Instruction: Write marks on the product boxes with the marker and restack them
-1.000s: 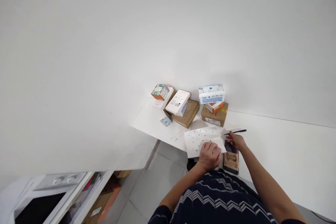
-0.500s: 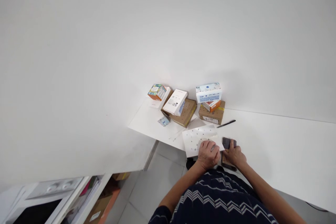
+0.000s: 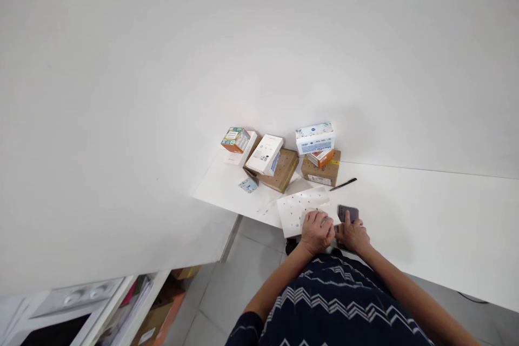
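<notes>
My left hand (image 3: 318, 231) rests on a white sheet with small dark dots (image 3: 292, 211), close to the table's front edge. Its fingers are curled in, and a small grey patch shows between them; what they close on is hidden. Just to the right, my right hand (image 3: 353, 235) lies low on the table, index finger stretched out onto a dark grey phone-like object (image 3: 347, 211). The fingers of that hand are apart. Something brown beneath it is mostly covered. Beyond the sheet lies a black pen (image 3: 343, 184).
A cardboard box (image 3: 322, 172) carries an orange-white box (image 3: 321, 158) and a blue-white carton (image 3: 315, 139). Left of it, a flat cardboard box (image 3: 286, 172) bears a white box (image 3: 264, 153). A colourful box (image 3: 235, 139) and a light-blue packet (image 3: 248, 185) lie farther left. The wall stands behind.
The whole view has shifted slightly, so the boxes and table appear a little higher and farther left. Both hands stay by the sheet and the grey object, my right hand slightly closer to my left.
</notes>
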`<state>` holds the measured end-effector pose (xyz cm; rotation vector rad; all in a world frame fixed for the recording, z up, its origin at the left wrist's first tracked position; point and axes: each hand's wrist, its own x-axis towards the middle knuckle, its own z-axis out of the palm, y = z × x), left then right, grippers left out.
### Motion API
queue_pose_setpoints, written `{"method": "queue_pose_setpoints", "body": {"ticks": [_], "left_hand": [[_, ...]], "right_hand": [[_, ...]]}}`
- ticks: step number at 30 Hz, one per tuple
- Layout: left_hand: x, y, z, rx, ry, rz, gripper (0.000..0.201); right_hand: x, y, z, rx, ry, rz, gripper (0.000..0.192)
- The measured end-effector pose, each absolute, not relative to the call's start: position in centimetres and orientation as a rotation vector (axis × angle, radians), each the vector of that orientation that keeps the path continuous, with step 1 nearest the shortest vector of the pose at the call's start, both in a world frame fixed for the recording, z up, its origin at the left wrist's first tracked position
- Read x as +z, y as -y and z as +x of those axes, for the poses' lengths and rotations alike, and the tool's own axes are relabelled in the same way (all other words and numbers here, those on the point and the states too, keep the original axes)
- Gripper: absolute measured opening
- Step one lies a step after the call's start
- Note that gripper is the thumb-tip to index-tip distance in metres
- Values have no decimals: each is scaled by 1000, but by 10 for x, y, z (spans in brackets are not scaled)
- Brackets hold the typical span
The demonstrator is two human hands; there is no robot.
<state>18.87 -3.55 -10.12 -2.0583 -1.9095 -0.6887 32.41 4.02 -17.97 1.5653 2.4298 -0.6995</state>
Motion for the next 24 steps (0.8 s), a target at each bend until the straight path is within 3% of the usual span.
{"method": "queue_pose_setpoints", "body": {"ticks": [3, 11, 13, 16, 20, 24], "left_hand": [[-101, 35, 189, -684, 1907, -2055, 10], [-102, 36, 189, -666, 1912, -2022, 18], [-102, 36, 190, -662, 1920, -1999, 26], [-102, 35, 192, -618, 1924, -1980, 35], [-107, 33, 193, -558, 1913, -1981, 37], [-110, 32, 193, -525, 1926, -1985, 37]], "right_hand": [[-179, -39, 322, -653, -2398, 1632, 89], [-177, -45, 335, -669, -2307, 1737, 84], [-174, -50, 344, -1002, -2216, 1860, 89], [-166, -59, 361, -1744, -1930, 1928, 90], [-147, -65, 383, -2153, -1780, 1761, 72], [-103, -66, 391, -2772, -1492, 1577, 75]]}}
